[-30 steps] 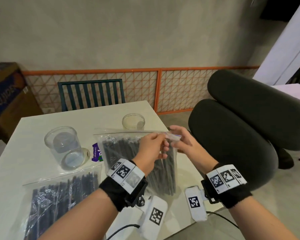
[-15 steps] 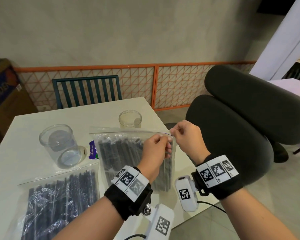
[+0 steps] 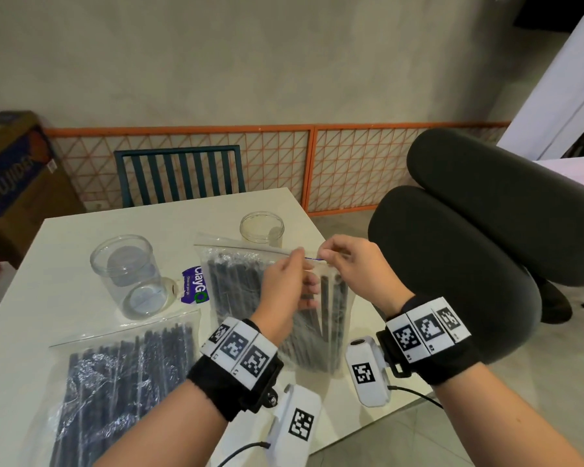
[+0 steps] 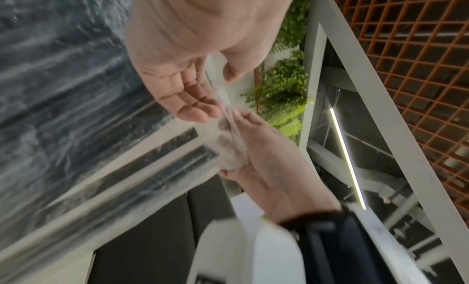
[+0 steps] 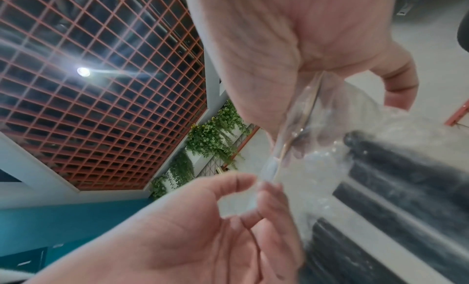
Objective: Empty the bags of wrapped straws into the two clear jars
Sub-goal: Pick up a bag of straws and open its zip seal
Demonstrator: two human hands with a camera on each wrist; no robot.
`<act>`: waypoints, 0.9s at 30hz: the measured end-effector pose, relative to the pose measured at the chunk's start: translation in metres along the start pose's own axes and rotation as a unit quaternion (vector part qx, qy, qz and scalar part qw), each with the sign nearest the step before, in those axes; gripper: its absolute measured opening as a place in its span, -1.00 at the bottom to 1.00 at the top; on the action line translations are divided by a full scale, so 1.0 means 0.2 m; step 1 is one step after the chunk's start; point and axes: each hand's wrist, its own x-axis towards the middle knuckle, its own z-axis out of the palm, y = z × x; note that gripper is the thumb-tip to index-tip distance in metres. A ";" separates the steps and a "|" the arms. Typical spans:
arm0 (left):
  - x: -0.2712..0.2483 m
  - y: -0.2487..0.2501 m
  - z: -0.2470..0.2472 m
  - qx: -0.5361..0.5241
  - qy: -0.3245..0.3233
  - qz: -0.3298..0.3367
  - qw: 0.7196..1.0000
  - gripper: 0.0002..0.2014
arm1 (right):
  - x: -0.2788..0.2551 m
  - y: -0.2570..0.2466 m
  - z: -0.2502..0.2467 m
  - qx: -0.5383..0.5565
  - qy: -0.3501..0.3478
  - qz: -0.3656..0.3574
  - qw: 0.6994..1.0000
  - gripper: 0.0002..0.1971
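Observation:
A clear zip bag [image 3: 243, 291] full of black wrapped straws stands upright on the white table [image 3: 81, 230]. My left hand [image 3: 299, 262] and right hand [image 3: 324, 261] both pinch its top right corner, one on each side of the zip strip. In the left wrist view my left hand [image 4: 218, 83] pinches the bag [image 4: 76, 87] edge. In the right wrist view my right hand [image 5: 312, 81] grips the same strip of the bag [image 5: 393, 178]. A second full bag [image 3: 125, 375] lies flat at the front left. One clear jar [image 3: 125, 267] stands left of the held bag, another jar [image 3: 262, 227] behind it.
A small purple packet [image 3: 194, 288] lies between the left jar and the held bag. A dark office chair [image 3: 469, 247] stands close to the table's right edge. A teal chair [image 3: 179, 176] is at the far side, a cardboard box [image 3: 14, 183] at the left.
My hands have drawn slightly apart at the bag's top corner, and a short stretch of the blue zip line now shows between them. The bag stays upright.

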 end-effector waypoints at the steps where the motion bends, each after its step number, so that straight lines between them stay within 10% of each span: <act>1: 0.02 0.01 -0.02 -0.005 0.013 0.000 1.000 -0.76 | 0.00 0.01 0.01 -0.007 -0.005 -0.004 1.000 -0.87; 9: -0.03 -0.03 -0.07 0.030 -0.006 0.023 0.999 -0.77 | 0.08 0.02 0.11 -0.095 0.122 0.088 0.984 -0.80; 27: 0.04 0.04 -0.24 0.052 0.057 0.053 0.996 -0.75 | 0.07 -0.10 0.22 -0.165 0.017 -0.002 0.986 -0.85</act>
